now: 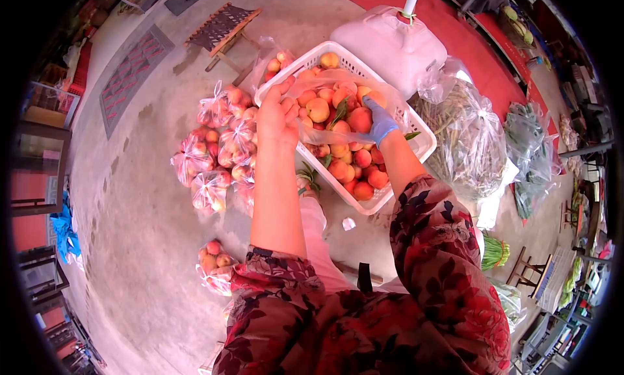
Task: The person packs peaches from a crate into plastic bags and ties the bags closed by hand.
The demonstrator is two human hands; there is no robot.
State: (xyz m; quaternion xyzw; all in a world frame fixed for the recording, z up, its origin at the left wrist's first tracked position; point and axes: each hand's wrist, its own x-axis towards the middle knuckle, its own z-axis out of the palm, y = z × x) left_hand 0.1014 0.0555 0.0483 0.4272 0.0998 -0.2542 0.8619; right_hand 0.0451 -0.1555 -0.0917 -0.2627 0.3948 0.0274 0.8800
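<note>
My bare left hand (278,115) is closed on the rim of a clear plastic bag (315,137) at the left side of a white basket (374,207). The bag stretches across the basket, with its mouth spread wide. My right hand (382,120), in a blue glove, reaches in at the other side and curls against a large peach (359,119); its fingertips are partly hidden. Red and yellow peaches (364,191) fill the basket, with some green leaves (340,110) among them. Which peaches lie inside the bag I cannot tell.
Several tied bags of peaches (194,155) stand on the floor to the left, another bag (216,263) nearer me. A folding stool (224,27) stands beyond. Behind the basket is a large white jug-like container (390,43); bagged dry stalks (458,134) lie right.
</note>
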